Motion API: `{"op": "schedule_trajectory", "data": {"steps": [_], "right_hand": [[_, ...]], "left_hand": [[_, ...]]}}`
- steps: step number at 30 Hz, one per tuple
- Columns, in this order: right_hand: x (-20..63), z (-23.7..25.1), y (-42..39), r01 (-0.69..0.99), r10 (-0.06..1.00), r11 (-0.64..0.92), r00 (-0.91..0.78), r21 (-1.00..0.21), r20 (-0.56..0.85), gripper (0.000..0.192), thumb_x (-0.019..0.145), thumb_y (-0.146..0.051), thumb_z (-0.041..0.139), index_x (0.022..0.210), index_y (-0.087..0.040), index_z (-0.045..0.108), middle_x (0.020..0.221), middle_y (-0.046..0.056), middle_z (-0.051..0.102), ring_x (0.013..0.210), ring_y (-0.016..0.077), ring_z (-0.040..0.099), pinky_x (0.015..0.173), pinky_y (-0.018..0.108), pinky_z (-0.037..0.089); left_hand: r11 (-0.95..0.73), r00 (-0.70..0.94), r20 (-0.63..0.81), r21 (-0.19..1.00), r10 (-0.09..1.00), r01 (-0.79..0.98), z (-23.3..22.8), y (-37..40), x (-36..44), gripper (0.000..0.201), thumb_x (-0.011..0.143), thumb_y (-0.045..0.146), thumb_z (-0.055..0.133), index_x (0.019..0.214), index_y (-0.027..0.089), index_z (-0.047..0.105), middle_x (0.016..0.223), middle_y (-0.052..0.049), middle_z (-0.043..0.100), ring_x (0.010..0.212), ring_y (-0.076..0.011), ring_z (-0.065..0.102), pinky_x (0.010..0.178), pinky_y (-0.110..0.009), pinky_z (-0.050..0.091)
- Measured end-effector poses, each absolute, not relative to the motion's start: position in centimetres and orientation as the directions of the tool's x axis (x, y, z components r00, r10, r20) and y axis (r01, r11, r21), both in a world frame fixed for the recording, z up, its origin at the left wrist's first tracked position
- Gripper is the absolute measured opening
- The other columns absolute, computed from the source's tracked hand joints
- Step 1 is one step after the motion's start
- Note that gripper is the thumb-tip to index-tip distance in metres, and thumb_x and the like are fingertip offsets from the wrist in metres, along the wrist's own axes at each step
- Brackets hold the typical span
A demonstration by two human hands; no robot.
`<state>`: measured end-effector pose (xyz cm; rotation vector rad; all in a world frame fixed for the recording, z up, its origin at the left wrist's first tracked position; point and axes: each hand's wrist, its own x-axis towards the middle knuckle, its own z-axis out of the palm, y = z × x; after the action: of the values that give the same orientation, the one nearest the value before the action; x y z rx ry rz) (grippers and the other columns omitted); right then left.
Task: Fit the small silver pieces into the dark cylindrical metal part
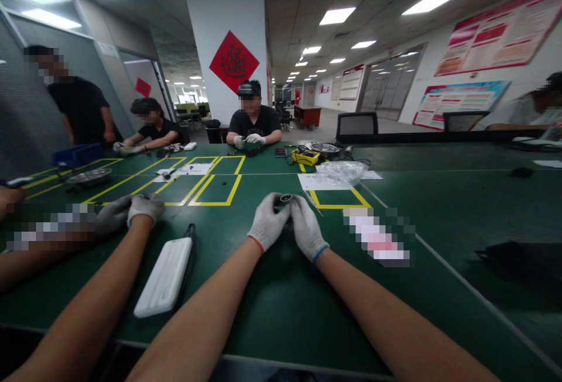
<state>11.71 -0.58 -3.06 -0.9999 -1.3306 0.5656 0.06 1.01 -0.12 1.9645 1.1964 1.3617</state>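
Both forearms are bare, with no sleeves in view. The left hand (268, 223) wears a white knitted work glove with a red-trimmed cuff. The right hand (308, 229) wears a matching white knitted glove, its cuff edged in blue.

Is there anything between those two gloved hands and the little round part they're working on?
Nothing visible. The left hand and right hand both close directly on the small round part, held just above the green table. The white case lies apart, to the left.
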Motion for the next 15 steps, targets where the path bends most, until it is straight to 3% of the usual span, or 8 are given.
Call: {"op": "schedule_trajectory", "data": {"steps": [5, 10, 15], "right_hand": [[12.6, -3.4, 0.0, 0.486, 0.730, 0.381, 0.364, -0.787, 0.578, 0.047, 0.095, -0.055, 0.046, 0.116, -0.019, 0.068, 0.122, 0.015, 0.069, 0.122, 0.0316, 0.058, 0.110, 0.050, 0.041], [13.5, -4.5, 1.4, 0.421, 0.765, 0.276, 0.448, -0.864, 0.462, 0.040, 0.089, -0.054, 0.055, 0.105, -0.022, 0.072, 0.113, 0.013, 0.072, 0.113, 0.0316, 0.062, 0.105, 0.049, 0.045], [13.3, -4.3, 1.3, 0.394, 0.832, 0.266, 0.367, -0.880, 0.416, 0.033, 0.086, -0.050, 0.060, 0.101, -0.023, 0.072, 0.104, 0.010, 0.074, 0.103, 0.0293, 0.066, 0.099, 0.048, 0.049]], "left_hand": [[-0.486, -0.052, 0.538, 0.796, 0.841, 0.361, 0.6, 1.6, -1.3, 0.018, 0.092, 0.031, 0.061, 0.106, 0.019, 0.059, 0.099, -0.005, 0.072, 0.094, -0.0197, 0.068, 0.088, -0.033, 0.055], [-0.436, -0.183, 0.555, 0.784, 0.811, 0.442, 0.9, 2.7, -2.8, 0.025, 0.091, 0.029, 0.062, 0.115, 0.022, 0.057, 0.108, -0.007, 0.071, 0.101, -0.0234, 0.068, 0.094, -0.038, 0.054], [-0.426, -0.191, 0.530, 0.810, 0.826, 0.403, 0.6, 3.0, -2.9, 0.021, 0.091, 0.025, 0.059, 0.112, 0.021, 0.056, 0.109, -0.006, 0.070, 0.102, -0.0206, 0.066, 0.096, -0.035, 0.052]]}}
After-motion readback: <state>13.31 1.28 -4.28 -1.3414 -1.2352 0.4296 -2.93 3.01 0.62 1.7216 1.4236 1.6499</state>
